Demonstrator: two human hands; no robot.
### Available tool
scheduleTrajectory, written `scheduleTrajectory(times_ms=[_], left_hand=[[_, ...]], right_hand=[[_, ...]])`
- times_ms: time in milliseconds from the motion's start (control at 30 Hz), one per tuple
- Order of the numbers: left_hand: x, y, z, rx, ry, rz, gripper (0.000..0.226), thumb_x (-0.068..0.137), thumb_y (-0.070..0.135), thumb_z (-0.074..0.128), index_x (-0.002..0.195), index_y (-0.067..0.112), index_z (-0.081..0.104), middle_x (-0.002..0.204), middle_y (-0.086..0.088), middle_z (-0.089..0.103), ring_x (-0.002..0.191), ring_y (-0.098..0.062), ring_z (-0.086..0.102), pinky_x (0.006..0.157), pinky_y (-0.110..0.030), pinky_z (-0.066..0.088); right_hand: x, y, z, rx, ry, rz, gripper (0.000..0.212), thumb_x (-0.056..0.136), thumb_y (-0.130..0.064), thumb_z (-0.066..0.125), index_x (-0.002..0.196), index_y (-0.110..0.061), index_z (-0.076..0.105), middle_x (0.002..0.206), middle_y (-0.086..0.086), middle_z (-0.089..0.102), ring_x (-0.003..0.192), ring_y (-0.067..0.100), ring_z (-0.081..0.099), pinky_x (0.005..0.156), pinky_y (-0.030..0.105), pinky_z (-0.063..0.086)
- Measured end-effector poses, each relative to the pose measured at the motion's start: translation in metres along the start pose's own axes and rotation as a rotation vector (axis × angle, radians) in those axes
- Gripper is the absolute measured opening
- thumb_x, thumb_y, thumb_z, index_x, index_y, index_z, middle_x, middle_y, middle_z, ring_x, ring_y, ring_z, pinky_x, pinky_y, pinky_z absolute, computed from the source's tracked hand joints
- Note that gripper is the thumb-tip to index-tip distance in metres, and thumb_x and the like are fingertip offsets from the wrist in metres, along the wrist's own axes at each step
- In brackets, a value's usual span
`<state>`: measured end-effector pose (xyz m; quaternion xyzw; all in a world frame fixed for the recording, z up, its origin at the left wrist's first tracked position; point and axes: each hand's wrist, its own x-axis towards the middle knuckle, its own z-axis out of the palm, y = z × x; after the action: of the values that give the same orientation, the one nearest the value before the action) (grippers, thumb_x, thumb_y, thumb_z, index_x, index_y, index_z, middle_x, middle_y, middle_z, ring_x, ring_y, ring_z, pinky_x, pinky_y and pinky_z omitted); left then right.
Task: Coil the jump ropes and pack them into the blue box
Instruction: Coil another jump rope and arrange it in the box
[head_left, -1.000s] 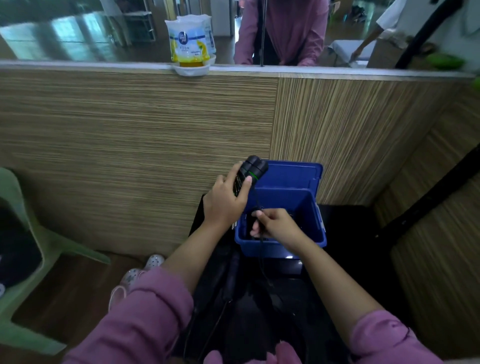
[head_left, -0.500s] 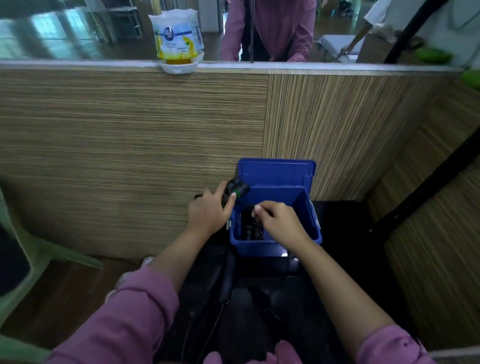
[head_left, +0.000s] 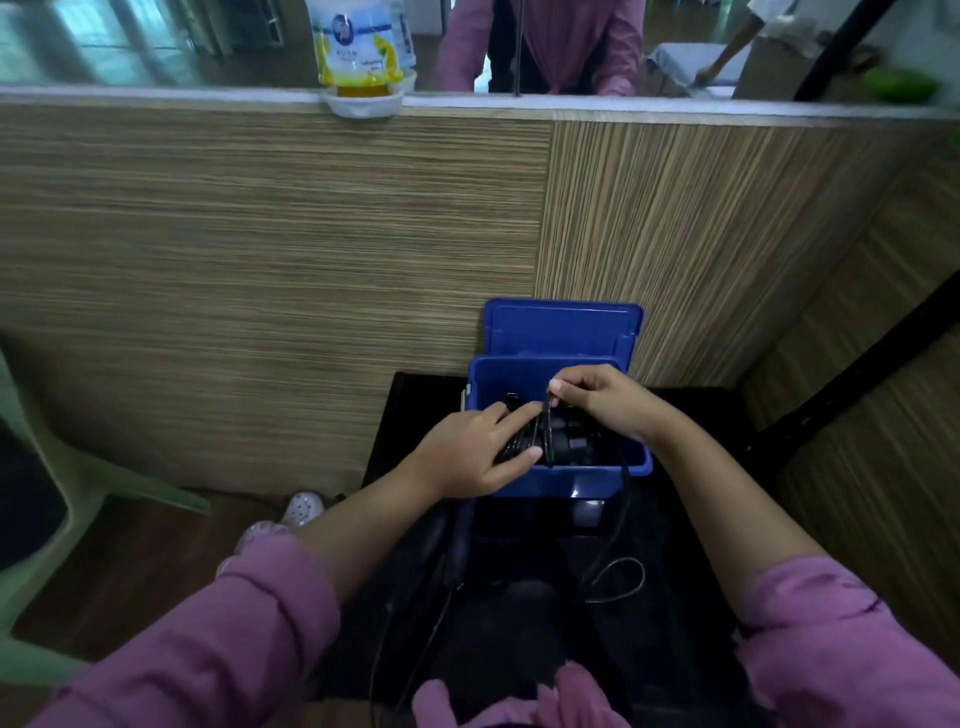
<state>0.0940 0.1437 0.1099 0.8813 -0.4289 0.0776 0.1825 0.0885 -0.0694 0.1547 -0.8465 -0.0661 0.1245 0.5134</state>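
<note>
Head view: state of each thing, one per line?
Blue box: open, lid upright behind it.
Rope bundle: coiled, inside the box.
Loose cord: uncoiled, trailing from the box over the black surface.
Left hand: fingers extended onto the bundle.
Right hand: pinching a cord loop above the bundle.

Blue box (head_left: 571, 475), black jump ropes (head_left: 566, 441), pink sleeves (head_left: 249, 639), striped brown wood wall (head_left: 260, 260).
</note>
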Motion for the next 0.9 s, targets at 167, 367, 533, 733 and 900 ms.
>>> scheduleTrajectory(times_ms=[167, 367, 533, 733, 900], left_hand=[[-0.001, 0.009, -0.006, -0.119, 0.033, -0.040, 0.067, 0.092, 0.063, 0.036, 0.143, 0.021, 0.041, 0.089, -0.003, 0.061, 0.073, -0.020, 0.061, 0.063, -0.040, 0.054], [-0.001, 0.028, -0.010, -0.308, 0.061, -0.246, 0.078, 0.071, 0.080, 0.051, 0.137, 0.041, 0.038, 0.116, 0.008, 0.063, 0.104, -0.010, 0.061, 0.089, -0.034, 0.052], [0.004, 0.042, -0.008, -0.269, 0.084, -0.301, 0.069, 0.074, 0.080, 0.042, 0.133, 0.045, 0.034, 0.118, 0.015, 0.060, 0.100, -0.005, 0.060, 0.084, -0.030, 0.053], [0.003, 0.033, -0.006, -0.359, 0.138, -0.449, 0.063, 0.073, 0.079, 0.043, 0.128, 0.048, 0.036, 0.115, 0.021, 0.058, 0.106, -0.005, 0.058, 0.086, -0.026, 0.045], [0.003, 0.043, -0.010, -0.353, 0.123, -0.397, 0.066, 0.070, 0.080, 0.045, 0.128, 0.047, 0.038, 0.110, 0.024, 0.056, 0.097, -0.001, 0.058, 0.086, -0.027, 0.049]], right_hand=[[-0.001, 0.011, -0.011, 0.128, -0.096, 0.019, 0.024, 0.095, -0.027, 0.053, 0.087, -0.010, 0.068, 0.082, 0.003, 0.066, 0.080, 0.016, 0.062, 0.080, 0.033, 0.050], [-0.001, 0.014, -0.017, 0.315, 0.031, 0.086, 0.029, 0.071, -0.039, 0.077, 0.081, -0.013, 0.069, 0.083, 0.009, 0.066, 0.080, 0.024, 0.064, 0.079, 0.037, 0.053], [-0.005, 0.022, -0.007, 0.439, 0.037, 0.275, 0.055, 0.075, -0.054, 0.070, 0.103, -0.007, 0.072, 0.101, 0.013, 0.074, 0.095, 0.027, 0.070, 0.088, 0.036, 0.053], [-0.009, 0.033, 0.015, 0.475, 0.155, 0.214, 0.035, 0.097, -0.036, 0.047, 0.070, -0.022, 0.065, 0.058, 0.001, 0.042, 0.052, 0.014, 0.034, 0.052, 0.028, 0.027], [-0.010, 0.037, 0.027, 0.522, 0.182, 0.263, 0.030, 0.093, -0.017, 0.047, 0.070, -0.021, 0.067, 0.058, 0.003, 0.051, 0.055, 0.017, 0.039, 0.054, 0.028, 0.033]])
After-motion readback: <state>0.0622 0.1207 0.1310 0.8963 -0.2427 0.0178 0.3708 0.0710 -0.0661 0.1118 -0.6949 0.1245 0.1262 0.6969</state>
